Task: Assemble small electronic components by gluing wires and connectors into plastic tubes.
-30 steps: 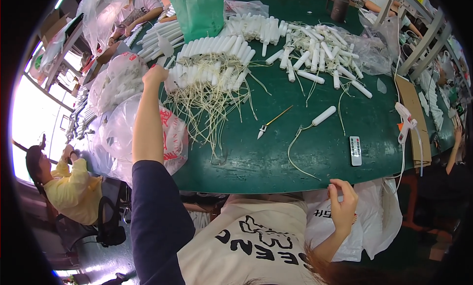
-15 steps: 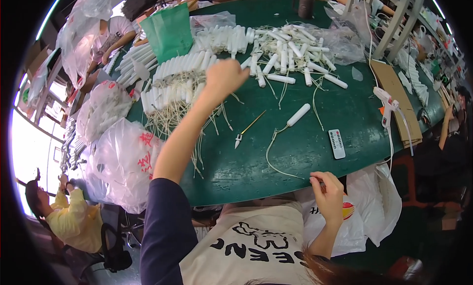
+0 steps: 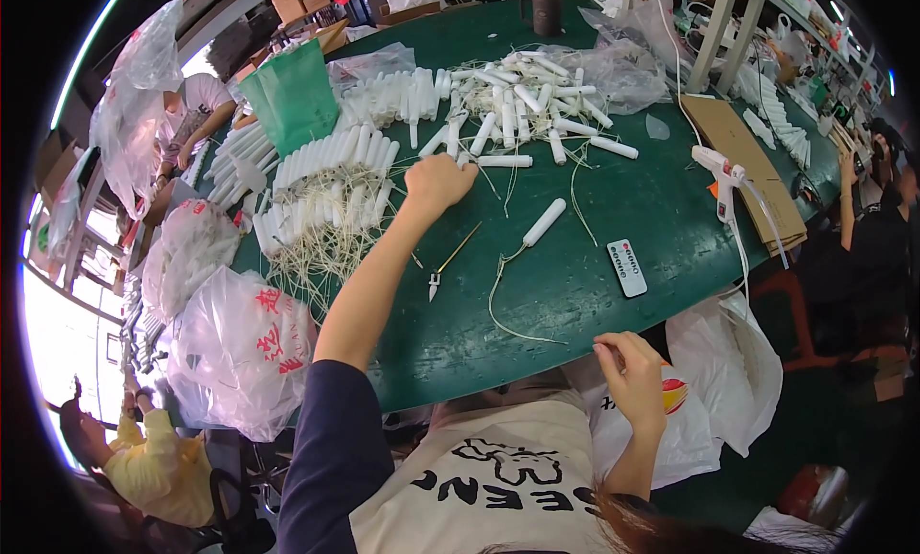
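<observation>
My left hand is stretched across the green table, back upward and fingers curled down, at the near edge of a loose pile of white cylinders with thin wires. What its fingers hold, if anything, is hidden. To its left lie rows of similar white cylinders, their pale wires tangled toward me. My right hand hovers by the table's front edge, loosely curled, thumb and forefinger apart and nothing visible between them. Between my hands, a single white cylinder trails a long wire whose end lies near my right fingertips.
On the table are a slim yellow-handled pointed tool, a white remote control, a glue gun with its cord, cardboard, a green bag and a dark mug. Plastic bags hang at left. Co-workers sit at both sides.
The whole view has shifted, so the table's contents appear farther left. My left hand has moved from the cylinder rows rightward and nearer, to the loose pile's edge. My right hand has barely moved.
</observation>
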Motion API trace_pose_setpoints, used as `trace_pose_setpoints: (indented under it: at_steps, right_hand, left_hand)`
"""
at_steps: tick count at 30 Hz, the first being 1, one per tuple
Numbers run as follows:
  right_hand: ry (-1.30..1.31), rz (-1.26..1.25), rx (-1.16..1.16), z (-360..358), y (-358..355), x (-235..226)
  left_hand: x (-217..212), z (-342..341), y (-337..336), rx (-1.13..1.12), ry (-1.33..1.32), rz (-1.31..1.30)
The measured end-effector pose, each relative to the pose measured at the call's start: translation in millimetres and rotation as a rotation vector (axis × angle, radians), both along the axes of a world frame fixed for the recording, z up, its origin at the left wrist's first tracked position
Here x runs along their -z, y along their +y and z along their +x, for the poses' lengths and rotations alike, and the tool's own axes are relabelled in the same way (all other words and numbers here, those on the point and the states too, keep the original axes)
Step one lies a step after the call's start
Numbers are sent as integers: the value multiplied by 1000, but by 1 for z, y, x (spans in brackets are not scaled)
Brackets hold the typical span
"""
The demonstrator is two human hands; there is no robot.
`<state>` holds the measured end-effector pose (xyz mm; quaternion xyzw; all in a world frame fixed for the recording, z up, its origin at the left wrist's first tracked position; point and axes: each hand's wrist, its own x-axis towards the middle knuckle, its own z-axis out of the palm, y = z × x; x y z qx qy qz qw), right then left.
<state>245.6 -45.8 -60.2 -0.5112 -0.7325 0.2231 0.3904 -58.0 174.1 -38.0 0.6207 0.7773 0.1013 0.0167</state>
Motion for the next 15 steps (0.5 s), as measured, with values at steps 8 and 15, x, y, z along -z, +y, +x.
trace_pose_setpoints:
  at_steps: [8,15]
  right_hand:
    - [-8,17,-17,-3,0,1]
    - [-13,-8,-13,-4,-8,-4]
  left_hand:
    - [-97,-13,-47,-25,12,556]
    - [-89,-22,-49,22,-122,809]
